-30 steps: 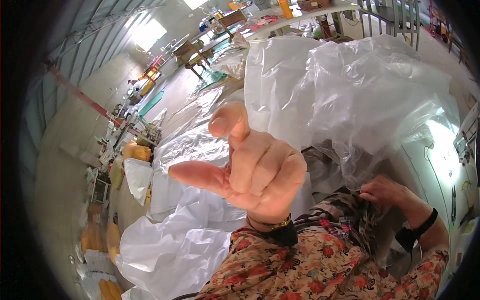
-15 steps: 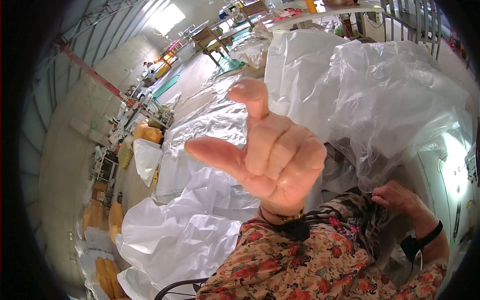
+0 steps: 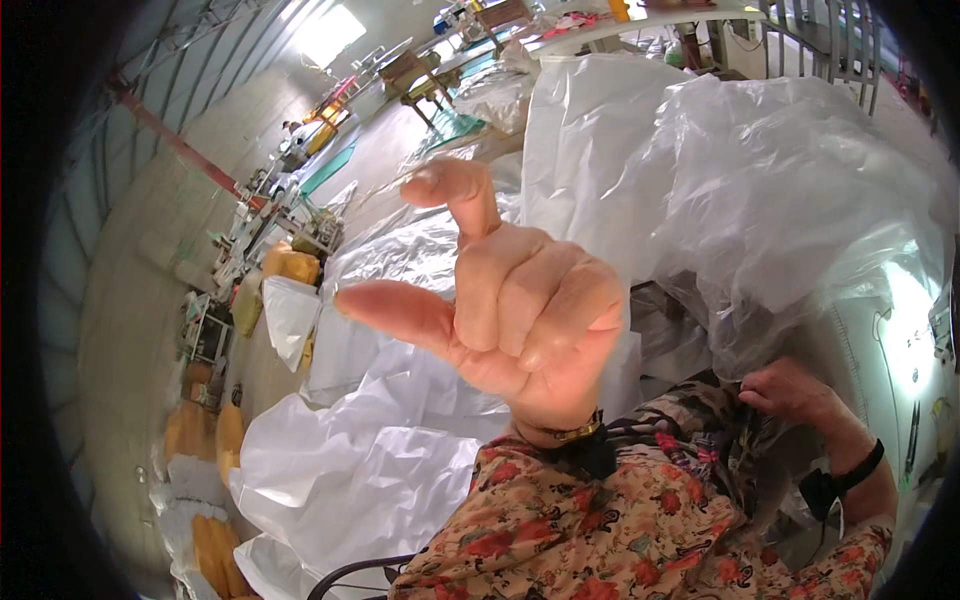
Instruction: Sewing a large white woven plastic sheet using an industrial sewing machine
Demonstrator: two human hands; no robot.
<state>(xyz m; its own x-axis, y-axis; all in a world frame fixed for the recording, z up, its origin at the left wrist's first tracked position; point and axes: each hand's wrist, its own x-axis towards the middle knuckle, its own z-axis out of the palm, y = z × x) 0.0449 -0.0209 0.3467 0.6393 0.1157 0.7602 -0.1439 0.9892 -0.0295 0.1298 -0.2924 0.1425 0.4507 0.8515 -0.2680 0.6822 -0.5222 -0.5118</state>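
My left hand [image 3: 535, 310] is raised in mid-view, palm side toward me. Its thumb and bent forefinger stand wide apart with nothing between them, while the other fingers fold into the palm. To the right, my right hand [image 3: 792, 392] is closed at the lower edge of a clear plastic sheet [image 3: 790, 190], beside my lap; its fingertips are partly hidden. The sheet spreads up and away in loose wrinkles. White plastic sheeting [image 3: 350, 480] lies crumpled at the lower left, under and behind my left hand.
A white panel with a bright light patch [image 3: 905, 340] stands at my right. Machines [image 3: 315, 225] and yellow bundles [image 3: 290, 262] line the left. Wooden stands [image 3: 412, 78] and a long white table [image 3: 650, 27] are farther off. A grey railing [image 3: 825, 45] rises at upper right.
My left hand has shifted left, keeping the same finger shape. My right hand stays at the edge of the clear sheet.
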